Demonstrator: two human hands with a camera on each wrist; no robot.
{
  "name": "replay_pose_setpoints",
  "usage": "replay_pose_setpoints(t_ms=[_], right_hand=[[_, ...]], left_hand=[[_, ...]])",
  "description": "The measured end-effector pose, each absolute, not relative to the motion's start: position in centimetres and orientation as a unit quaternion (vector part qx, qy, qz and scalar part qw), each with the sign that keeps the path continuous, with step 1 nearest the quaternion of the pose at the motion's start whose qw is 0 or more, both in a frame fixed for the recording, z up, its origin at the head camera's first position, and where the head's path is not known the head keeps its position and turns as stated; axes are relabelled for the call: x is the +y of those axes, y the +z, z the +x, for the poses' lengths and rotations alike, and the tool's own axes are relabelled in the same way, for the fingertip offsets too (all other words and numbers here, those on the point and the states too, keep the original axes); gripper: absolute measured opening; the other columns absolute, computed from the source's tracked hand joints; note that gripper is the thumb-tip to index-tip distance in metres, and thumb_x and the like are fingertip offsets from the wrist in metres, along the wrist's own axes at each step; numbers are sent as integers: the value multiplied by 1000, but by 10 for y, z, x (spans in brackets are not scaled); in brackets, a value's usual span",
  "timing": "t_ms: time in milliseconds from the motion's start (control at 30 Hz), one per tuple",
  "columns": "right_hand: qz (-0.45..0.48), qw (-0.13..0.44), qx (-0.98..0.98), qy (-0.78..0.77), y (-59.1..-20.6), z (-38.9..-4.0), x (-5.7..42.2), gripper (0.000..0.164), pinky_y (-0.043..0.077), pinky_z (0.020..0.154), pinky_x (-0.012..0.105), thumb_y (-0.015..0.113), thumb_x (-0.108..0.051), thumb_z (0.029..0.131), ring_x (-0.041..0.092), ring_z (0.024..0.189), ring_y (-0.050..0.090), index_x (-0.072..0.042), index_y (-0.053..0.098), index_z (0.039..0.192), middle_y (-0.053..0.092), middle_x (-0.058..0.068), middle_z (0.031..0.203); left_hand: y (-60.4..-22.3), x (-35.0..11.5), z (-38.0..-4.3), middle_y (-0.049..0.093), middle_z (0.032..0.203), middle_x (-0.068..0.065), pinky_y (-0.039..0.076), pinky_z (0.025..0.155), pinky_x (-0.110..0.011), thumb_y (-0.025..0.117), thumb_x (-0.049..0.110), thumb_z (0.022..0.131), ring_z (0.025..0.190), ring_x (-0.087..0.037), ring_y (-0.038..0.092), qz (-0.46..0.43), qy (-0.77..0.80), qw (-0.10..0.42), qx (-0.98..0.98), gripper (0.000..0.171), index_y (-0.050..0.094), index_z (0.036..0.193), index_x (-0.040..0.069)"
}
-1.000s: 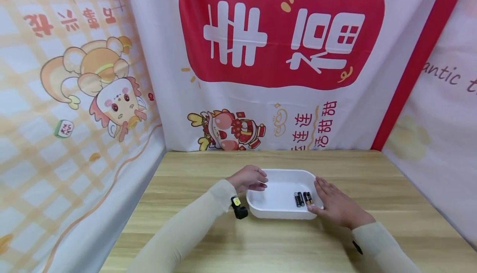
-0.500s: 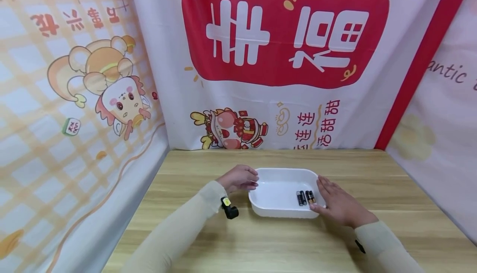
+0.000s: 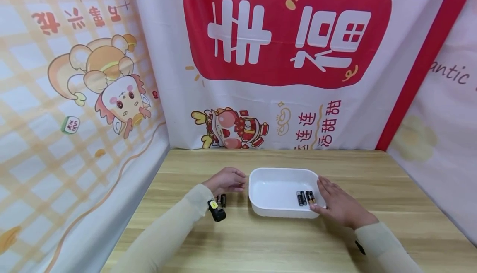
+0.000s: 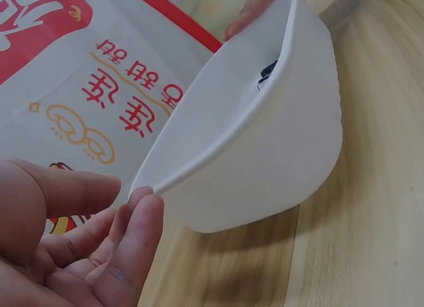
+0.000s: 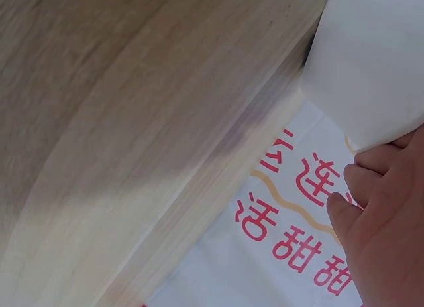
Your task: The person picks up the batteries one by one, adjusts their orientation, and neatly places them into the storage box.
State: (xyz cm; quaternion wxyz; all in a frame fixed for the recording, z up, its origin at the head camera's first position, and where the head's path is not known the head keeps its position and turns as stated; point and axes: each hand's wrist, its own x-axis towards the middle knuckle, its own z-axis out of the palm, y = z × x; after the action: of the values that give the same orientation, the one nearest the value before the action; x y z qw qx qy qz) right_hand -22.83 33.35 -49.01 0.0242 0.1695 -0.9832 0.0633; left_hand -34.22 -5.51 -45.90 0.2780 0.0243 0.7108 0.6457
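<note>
**One tray, four cells inside, two loose by left hand**

Count: 1 white tray (image 3: 277,213), about 4 dark batteries (image 3: 305,197) lying side by side in its right end, what looks like 2 more batteries on the table (image 3: 222,200) just left of the tray, under the left wrist.

Left hand (image 3: 225,179): just off the tray's left rim, fingers loosely curled, grip relaxed, holds nothing; the wrist view shows fingertips (image 4: 142,207) at the rim corner, contact unclear.

Right hand (image 3: 337,204): fingers straight, flat against the tray's right wall, thumb at the near corner, nothing gripped.

Tray: rounded rectangle, glossy plastic, flat on wooden table (image 3: 261,244), centre.
</note>
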Motion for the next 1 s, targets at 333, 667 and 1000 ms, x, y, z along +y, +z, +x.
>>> replay_pose_setpoints(t_ms=[333, 667, 1000], right_hand=[[171, 25, -983, 60, -491, -230, 336, 97, 18, 116, 53, 38, -71, 92, 38, 144, 15, 4, 22, 151, 14, 18, 159], [170, 19, -983, 65, -491, -229, 337, 98, 18, 116, 54, 38, -72, 92, 40, 144, 15, 5, 22, 151, 14, 19, 159], [176, 27, -982, 63, -492, -231, 337, 99, 18, 116, 52, 37, -72, 91, 39, 144, 16, 5, 22, 151, 14, 19, 159]], left_hand=[[-468, -74, -340, 56, 120, -32, 54, 91, -43, 60, -1, 93, 104, -38, 63, 17, 653, 266, 709, 30, 53, 120, -9], [-477, -100, -343, 58, 116, -31, 58, 83, -38, 58, -3, 93, 94, -33, 66, -5, 647, 262, 716, 34, 49, 124, -12], [-485, -126, -345, 61, 110, -28, 59, 79, -36, 59, -2, 93, 86, -28, 67, -25, 642, 250, 725, 31, 51, 122, -10]])
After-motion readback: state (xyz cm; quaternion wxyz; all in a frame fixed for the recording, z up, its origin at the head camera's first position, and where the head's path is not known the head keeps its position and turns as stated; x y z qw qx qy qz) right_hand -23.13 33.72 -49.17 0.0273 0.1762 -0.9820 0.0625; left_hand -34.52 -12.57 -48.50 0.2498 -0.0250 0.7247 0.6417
